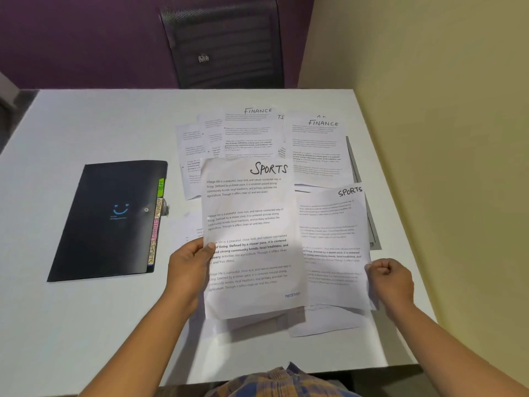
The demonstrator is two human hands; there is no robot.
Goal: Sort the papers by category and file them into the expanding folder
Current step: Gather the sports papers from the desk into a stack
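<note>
Head view: SPORTS sheet (pixel 252 236) in left grip (pixel 187 262).

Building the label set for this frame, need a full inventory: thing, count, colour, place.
table: 1, white, fills the middle of the view
expanding folder: 1, black with a blue smiley, closed, flat on the table's left; coloured tabs along its right edge
SPORTS sheet, left: 1, white, held by its left edge
SPORTS sheet, right: 1, white, held by its right edge
FINANCE sheets: 2 with readable headings, white, far side of the table
other loose papers: count unclear, white, overlapped, headings hidden
chair: 1, black, behind the table
walls: purple at the back, yellow at right
checked clothing: blue and tan, bottom edge
left hand: fingers on the left sheet
right hand: fingers pinching the right sheet
</note>
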